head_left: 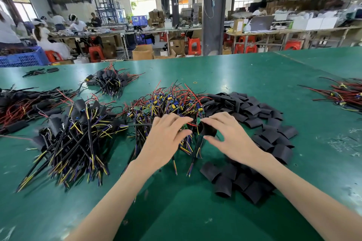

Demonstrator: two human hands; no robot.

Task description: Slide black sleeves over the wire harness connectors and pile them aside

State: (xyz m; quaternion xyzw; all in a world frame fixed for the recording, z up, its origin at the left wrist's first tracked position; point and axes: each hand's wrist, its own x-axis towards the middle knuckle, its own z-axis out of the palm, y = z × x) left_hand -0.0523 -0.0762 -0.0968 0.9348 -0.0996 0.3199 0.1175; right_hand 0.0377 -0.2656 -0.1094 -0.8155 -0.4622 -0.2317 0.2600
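At frame centre a black sleeve [209, 130], pinched in the grip of the right hand [233, 141], sits just beside a wire harness [186, 126] held in the curled grip of the left hand [166, 139]. To the right lie loose sleeves [260, 119], lower left sleeved harnesses [78, 133], on the green tabletop [254, 76].

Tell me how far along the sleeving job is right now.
Done: a pile of sleeved harnesses lies at the left, a smaller pile behind it. In hand: the right hand pinches a black sleeve beside the harness the left hand holds. Remaining: the big bare harness pile and many loose sleeves.
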